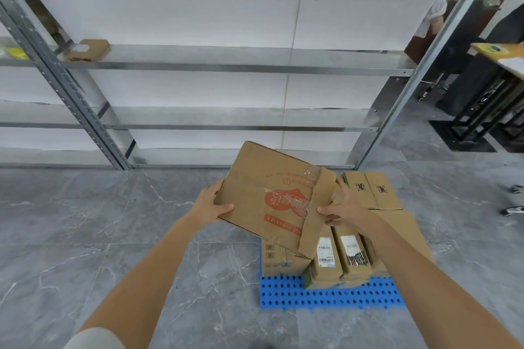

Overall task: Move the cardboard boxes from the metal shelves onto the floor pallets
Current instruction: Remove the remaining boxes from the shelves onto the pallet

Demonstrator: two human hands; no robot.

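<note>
I hold a large cardboard box (269,193) with a red printed logo, tilted, above the stack on the blue pallet (286,292). My left hand (211,202) grips its left edge and my right hand (343,211) grips its right side by a loose, taped flap. Several cardboard boxes (351,252) are stacked on the pallet under and to the right of the held box. One small cardboard box (88,49) lies at the left end of a metal shelf (226,65).
The metal shelving spans the back, with slotted uprights (71,93) left and right. Grey marble floor (85,235) lies in front. At right stand a desk (499,56), black frames, chair wheels (514,210) and a person partly seen behind the upright.
</note>
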